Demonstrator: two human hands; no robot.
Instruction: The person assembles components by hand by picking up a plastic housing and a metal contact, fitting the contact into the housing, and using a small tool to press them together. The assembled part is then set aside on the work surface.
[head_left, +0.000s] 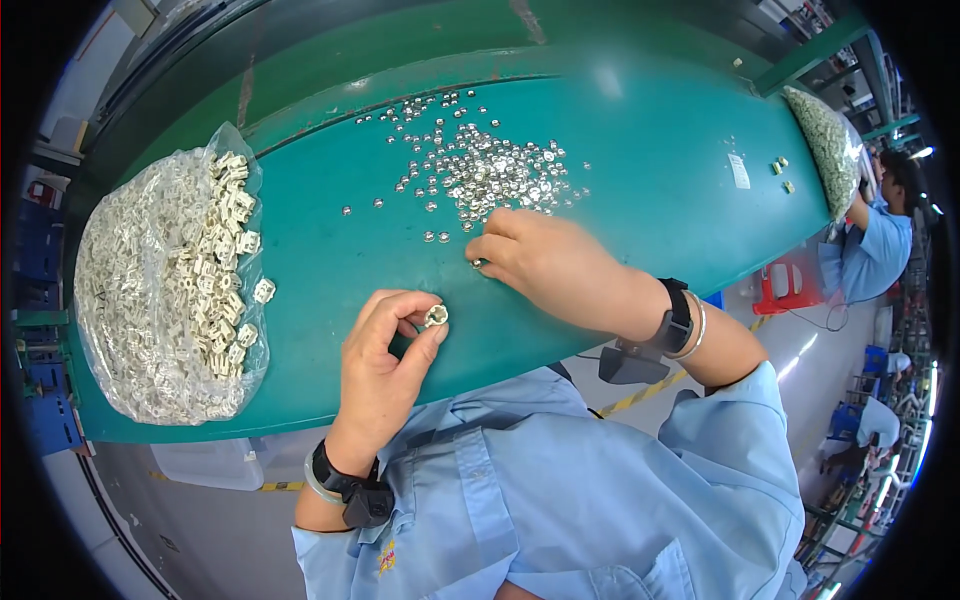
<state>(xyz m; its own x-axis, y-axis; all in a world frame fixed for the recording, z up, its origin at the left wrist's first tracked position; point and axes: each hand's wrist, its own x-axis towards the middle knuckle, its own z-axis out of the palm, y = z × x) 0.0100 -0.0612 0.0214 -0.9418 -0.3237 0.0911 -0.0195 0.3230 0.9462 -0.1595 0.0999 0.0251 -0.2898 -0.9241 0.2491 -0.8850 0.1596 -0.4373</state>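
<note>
Between the thumb and fingers of my left hand [385, 355] is a small cream plastic part [436, 316] with a hollow in its face. My right hand [545, 262] is at the near edge of a scattered heap of small shiny metal discs [505, 178]. Its fingertips pinch one small metal disc [478, 263], partly covered by the fingers. The two hands are apart, both above the green tabletop [330, 260]. At the left lies a clear plastic bag [135, 290], its open side showing many cream plastic parts [225, 270] like the one I hold.
A second full bag [825, 150] stands at the table's far right end, with a few loose parts [783, 165] and a white paper slip [739, 171] near it. Beyond sits a co-worker in a blue shirt [880, 245]. A red stool [785, 288] is by the right end.
</note>
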